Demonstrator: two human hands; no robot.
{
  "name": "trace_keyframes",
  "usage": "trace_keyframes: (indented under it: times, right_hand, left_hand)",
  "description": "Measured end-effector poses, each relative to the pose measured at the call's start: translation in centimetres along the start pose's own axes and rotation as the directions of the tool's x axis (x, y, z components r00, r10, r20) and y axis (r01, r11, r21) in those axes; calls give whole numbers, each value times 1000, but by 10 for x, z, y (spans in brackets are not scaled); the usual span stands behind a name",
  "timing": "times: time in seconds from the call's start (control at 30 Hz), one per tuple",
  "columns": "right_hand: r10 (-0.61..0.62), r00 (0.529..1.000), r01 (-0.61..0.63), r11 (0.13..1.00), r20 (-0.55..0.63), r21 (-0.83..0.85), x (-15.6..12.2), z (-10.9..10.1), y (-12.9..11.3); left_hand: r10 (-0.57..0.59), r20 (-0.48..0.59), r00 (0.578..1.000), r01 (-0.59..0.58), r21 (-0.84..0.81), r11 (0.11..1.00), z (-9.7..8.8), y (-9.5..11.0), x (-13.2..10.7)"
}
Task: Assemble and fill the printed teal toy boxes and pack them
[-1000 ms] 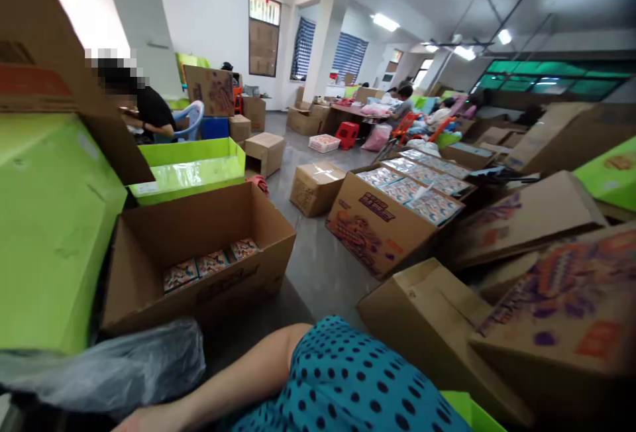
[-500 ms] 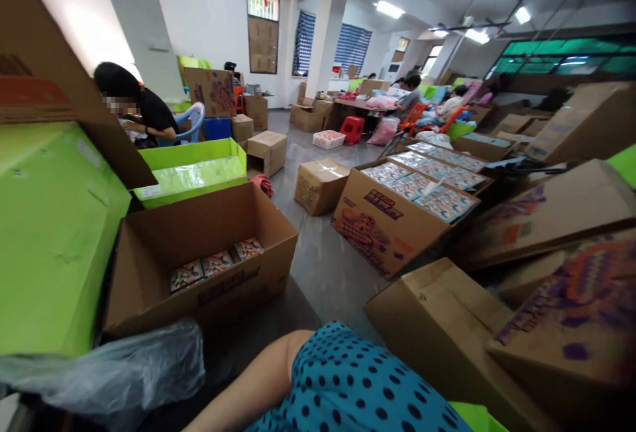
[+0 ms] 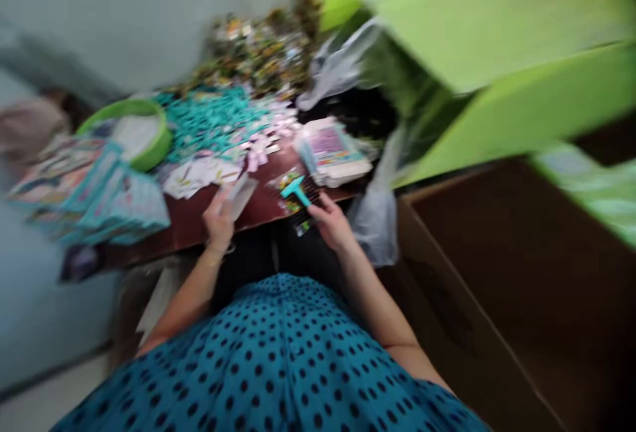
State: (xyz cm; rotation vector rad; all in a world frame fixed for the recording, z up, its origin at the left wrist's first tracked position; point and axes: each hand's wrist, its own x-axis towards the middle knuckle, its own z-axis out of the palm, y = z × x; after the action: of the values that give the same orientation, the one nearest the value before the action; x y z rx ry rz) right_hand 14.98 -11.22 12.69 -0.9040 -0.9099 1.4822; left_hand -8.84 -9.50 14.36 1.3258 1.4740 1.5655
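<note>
The picture is smeared by motion. My left hand [image 3: 219, 220] rests at the near edge of a dark red table [image 3: 199, 220], its fingers closed on a pale flat card or packet [image 3: 239, 195]. My right hand [image 3: 332, 222] is beside it, closed on a small packet with a teal piece [image 3: 295, 191] on top. Past my hands lies a heap of teal pieces [image 3: 211, 119] and pale pink bits [image 3: 268, 140]. A stack of flat printed packets [image 3: 332, 152] lies just right of them.
A green round basin [image 3: 149, 147] stands at the table's left, with blue printed boxes [image 3: 94, 193] in front of it. A large open brown carton [image 3: 497, 273] sits at my right, below green cartons [image 3: 497, 54]. Clear plastic bags [image 3: 375, 213] hang between table and carton.
The view has swung from the hall of cartons to my right round to the table in front of me. Both my hands now show, each holding something.
</note>
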Motion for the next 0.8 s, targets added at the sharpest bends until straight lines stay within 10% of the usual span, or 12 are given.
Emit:
trace_keyframes:
  times: [0.1,0.27,0.43,0.67,0.8]
  right_hand:
    - [17,982,1,995,186,-95,29,33,18]
    - [200,951,-157,969,234,-190,48,54,50]
    - [162,942,-36,918,294,-394,67,48,46]
    - [-127,973,229,573,191,-787,69,68,9]
    - [-282,842,533,315,459,-785,47,91,1]
  left_hand:
    - [44,-153,987,-36,49,998,-41,-24,-11]
    - [42,-237,971,-52,-37,998,-38,-28,-2]
    - [2,40,999,1,-70,998,-22,-25,-14]
    - [13,148,989,0,-89,996,-2,-20,-23]
    - [70,72,995,-64,-81,995,-17,-4,-3]
